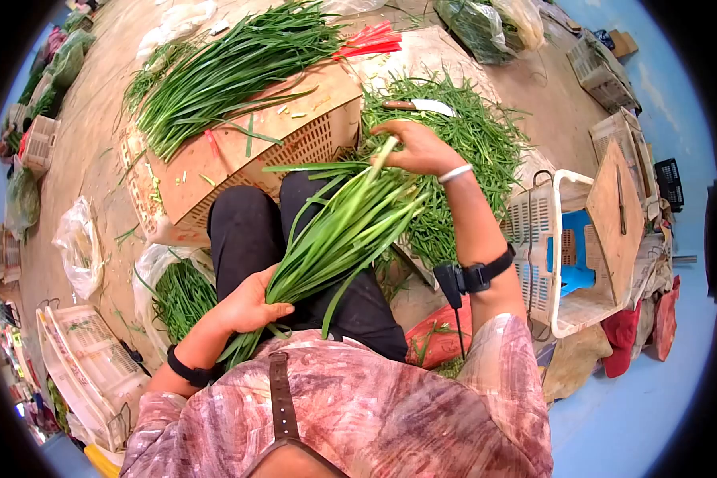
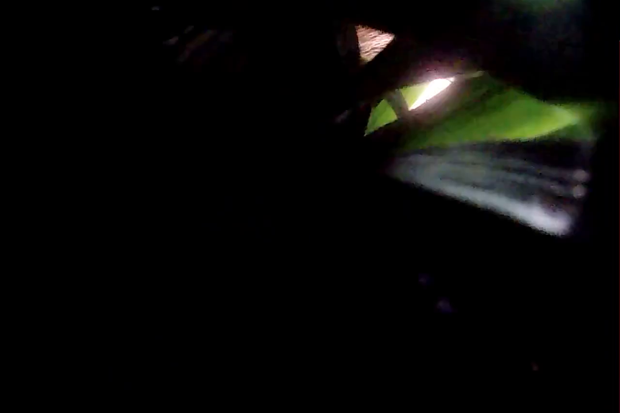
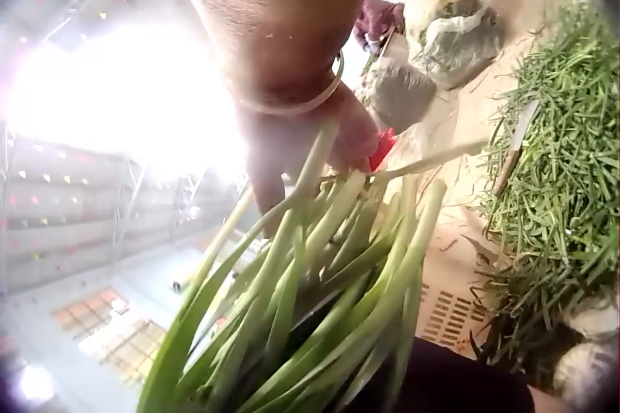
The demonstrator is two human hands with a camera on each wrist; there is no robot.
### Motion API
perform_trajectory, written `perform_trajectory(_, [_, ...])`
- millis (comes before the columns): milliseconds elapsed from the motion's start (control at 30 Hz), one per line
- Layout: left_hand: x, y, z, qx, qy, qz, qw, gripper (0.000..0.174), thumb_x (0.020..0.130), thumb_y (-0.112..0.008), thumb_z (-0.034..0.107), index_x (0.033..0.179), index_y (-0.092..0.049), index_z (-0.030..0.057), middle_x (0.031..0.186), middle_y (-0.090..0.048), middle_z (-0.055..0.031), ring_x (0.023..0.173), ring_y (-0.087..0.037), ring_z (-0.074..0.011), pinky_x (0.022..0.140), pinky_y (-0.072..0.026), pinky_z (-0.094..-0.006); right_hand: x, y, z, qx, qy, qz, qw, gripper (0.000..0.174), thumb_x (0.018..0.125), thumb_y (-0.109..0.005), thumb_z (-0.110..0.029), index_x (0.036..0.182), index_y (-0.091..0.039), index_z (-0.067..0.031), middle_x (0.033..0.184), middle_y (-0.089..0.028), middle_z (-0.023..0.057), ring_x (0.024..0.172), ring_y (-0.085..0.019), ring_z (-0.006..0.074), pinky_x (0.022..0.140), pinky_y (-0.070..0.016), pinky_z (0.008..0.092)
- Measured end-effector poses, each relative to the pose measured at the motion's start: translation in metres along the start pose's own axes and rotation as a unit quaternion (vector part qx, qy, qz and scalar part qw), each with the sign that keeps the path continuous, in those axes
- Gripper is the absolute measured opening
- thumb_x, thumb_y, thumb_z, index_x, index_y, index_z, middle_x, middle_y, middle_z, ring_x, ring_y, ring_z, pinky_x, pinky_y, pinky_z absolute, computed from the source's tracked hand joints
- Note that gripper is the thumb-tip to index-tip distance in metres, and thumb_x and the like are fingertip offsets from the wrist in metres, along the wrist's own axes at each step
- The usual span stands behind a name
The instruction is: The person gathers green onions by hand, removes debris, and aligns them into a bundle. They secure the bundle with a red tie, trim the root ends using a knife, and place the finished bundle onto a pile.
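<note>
A loose bunch of garlic chives (image 1: 350, 219) lies slantwise over the person's lap, its pale stem ends toward the upper right. The left hand (image 1: 247, 304) grips the leafy lower part, thumb across the top. At the stem end, the right hand (image 1: 421, 150) pinches a few pale stalks that stand out above the others. In the right wrist view, the stalks (image 3: 339, 229) fan out below the right hand (image 3: 325, 137), whose fingertips are partly hidden behind them. The left wrist view is almost black, with a blurred strip of green leaf (image 2: 484, 122).
A board on an upturned crate (image 1: 311, 131) bears a large pile of chives (image 1: 239, 72) and red ties (image 1: 370, 41). A knife (image 1: 422, 106) lies on heaped trimmings (image 1: 478, 159). A white crate (image 1: 570, 247) stands at right, a bag of chives (image 1: 182, 299) at left.
</note>
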State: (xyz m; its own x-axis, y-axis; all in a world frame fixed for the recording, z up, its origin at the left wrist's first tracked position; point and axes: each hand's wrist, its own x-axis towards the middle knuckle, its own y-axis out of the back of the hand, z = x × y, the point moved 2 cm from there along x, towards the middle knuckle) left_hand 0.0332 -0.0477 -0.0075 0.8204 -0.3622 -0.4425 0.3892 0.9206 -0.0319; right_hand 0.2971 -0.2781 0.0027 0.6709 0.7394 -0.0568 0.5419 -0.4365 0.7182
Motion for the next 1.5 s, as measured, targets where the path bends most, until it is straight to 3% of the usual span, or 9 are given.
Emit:
perform_trajectory(67, [-0.003, -0.002, 0.007, 0.065, -0.026, 0.009, 0.997, 0.059, 0.075, -0.058, -0.007, 0.130, -0.037, -0.0015, 0.115, -0.057, -0.0097, 0.104, -0.050, -0.0141, 0.092, -0.0389, -0.0278, 0.006, -0.006, 0.000, -0.057, 0.068, -0.034, 0.995, 0.061, 0.070, -0.070, -0.043, 0.112, -0.057, -0.0004, 0.100, -0.063, 0.0170, 0.091, -0.060, 0.0301, 0.080, -0.0476, 0.0387])
perform_trajectory(267, [-0.019, 0.001, 0.046, 0.253, -0.038, 0.105, 0.961, 0.063, 0.071, -0.057, -0.010, 0.130, -0.039, -0.0006, 0.118, -0.056, -0.0139, 0.105, -0.051, -0.0133, 0.091, -0.0396, -0.0270, -0.018, 0.002, -0.020, 0.134, 0.067, -0.075, 0.986, 0.037, 0.074, -0.068, -0.020, 0.103, -0.061, 0.0015, 0.085, -0.065, 0.0118, 0.080, -0.061, 0.0185, 0.072, -0.0482, 0.0308])
perform_trajectory(367, [-0.031, 0.012, 0.072, 0.417, -0.112, 0.212, 0.877, 0.073, 0.065, -0.056, -0.008, 0.133, -0.041, 0.0143, 0.077, -0.050, -0.0141, 0.070, -0.054, -0.0338, 0.065, -0.0455, -0.0382, -0.044, 0.018, -0.053, 0.114, 0.054, 0.023, 0.992, 0.033, 0.067, -0.072, -0.017, 0.093, -0.064, -0.0004, 0.075, -0.063, 0.0119, 0.068, -0.060, 0.0210, 0.065, -0.0477, 0.0316])
perform_trajectory(500, [-0.022, 0.025, 0.059, 0.537, -0.168, 0.269, 0.781, 0.078, 0.061, -0.055, -0.009, 0.131, -0.044, 0.0210, 0.072, -0.044, -0.0109, 0.063, -0.050, -0.0310, 0.057, -0.0421, -0.0399, -0.052, -0.002, -0.035, 0.193, 0.022, 0.110, 0.975, 0.018, 0.075, -0.067, -0.011, 0.089, -0.065, 0.0004, 0.067, -0.061, 0.0072, 0.059, -0.055, 0.0119, 0.059, -0.0456, 0.0253])
perform_trajectory(767, [-0.017, 0.027, 0.024, 0.528, -0.112, 0.241, 0.807, 0.081, 0.060, -0.054, -0.011, 0.133, -0.041, 0.0190, 0.076, -0.044, -0.0111, 0.067, -0.049, -0.0306, 0.059, -0.0416, -0.0378, -0.066, -0.020, 0.033, 0.555, -0.136, 0.317, 0.757, 0.017, 0.079, -0.066, -0.012, 0.084, -0.065, 0.0045, 0.073, -0.065, 0.0110, 0.054, -0.061, 0.0153, 0.054, -0.0544, 0.0260])
perform_trajectory(1000, [-0.015, 0.022, 0.020, 0.553, -0.123, 0.257, 0.782, 0.079, 0.059, -0.055, -0.010, 0.132, -0.043, 0.0193, 0.077, -0.047, -0.0105, 0.067, -0.051, -0.0304, 0.059, -0.0426, -0.0377, -0.084, 0.001, 0.037, -0.119, -0.169, 0.289, 0.935, 0.049, 0.075, -0.071, -0.021, 0.113, -0.052, 0.0043, 0.097, -0.063, 0.0163, 0.084, -0.061, 0.0195, 0.073, -0.0498, 0.0304])
perform_trajectory(1100, [-0.010, 0.032, 0.024, 0.601, -0.189, 0.287, 0.722, 0.078, 0.057, -0.056, -0.008, 0.128, -0.048, 0.0231, 0.077, -0.049, -0.0100, 0.065, -0.052, -0.0288, 0.055, -0.0430, -0.0390, -0.074, 0.003, -0.012, 0.182, -0.098, 0.250, 0.946, 0.046, 0.075, -0.071, -0.021, 0.110, -0.054, 0.0027, 0.093, -0.063, 0.0158, 0.081, -0.062, 0.0189, 0.071, -0.0497, 0.0292])
perform_trajectory(1267, [-0.011, 0.055, 0.057, 0.618, -0.287, 0.404, 0.610, 0.075, 0.054, -0.057, -0.008, 0.126, -0.051, 0.0157, 0.089, -0.056, -0.0100, 0.071, -0.054, -0.0272, 0.060, -0.0420, -0.0347, -0.083, 0.012, -0.072, 0.060, 0.059, 0.226, 0.971, 0.020, 0.070, -0.069, -0.006, 0.089, -0.064, -0.0042, 0.083, -0.064, 0.0087, 0.076, -0.061, 0.0199, 0.067, -0.0474, 0.0294])
perform_trajectory(1500, [-0.013, 0.058, 0.021, 0.607, -0.223, 0.365, 0.669, 0.084, 0.056, -0.052, -0.012, 0.135, -0.038, 0.0113, 0.096, -0.054, -0.0113, 0.075, -0.054, -0.0285, 0.063, -0.0425, -0.0358, -0.104, -0.039, -0.036, 0.056, 0.050, -0.015, 0.997, 0.012, 0.077, -0.062, -0.009, 0.087, -0.065, -0.0015, 0.077, -0.065, 0.0119, 0.071, -0.064, 0.0242, 0.068, -0.0495, 0.0316])
